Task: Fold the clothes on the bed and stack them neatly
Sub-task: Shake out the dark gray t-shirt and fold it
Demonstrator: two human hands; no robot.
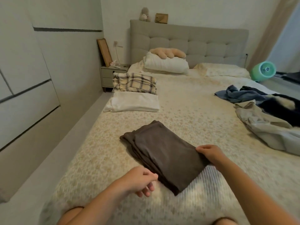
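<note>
**Folded brown garment on the quilted bedspread**

Near the foot of the bed [186, 111], on a cream bedspread with a fine ribbed, speckled texture, we see a brown garment [164, 153] folded into a flat, layered rectangle set diagonally. Our right hand [209, 153] grasps its near right corner, fingers curled over the smooth matte cloth. Our left hand [139, 181] hovers just beside the garment's near left edge, fingers loosely bent and holding nothing; we cannot tell whether the fingertips touch the fabric.

Along the bed's left edge, well apart from the brown piece, lie a flat white folded cloth [134, 103] and, just beyond it, a cream plaid folded garment [134, 82]. At the right edge we note a rumpled heap: blue denim [235, 94], a dark navy piece [276, 105] and a creased beige garment [266, 127]. White pillows [165, 64] rest against the tufted grey headboard [203, 44].
</note>
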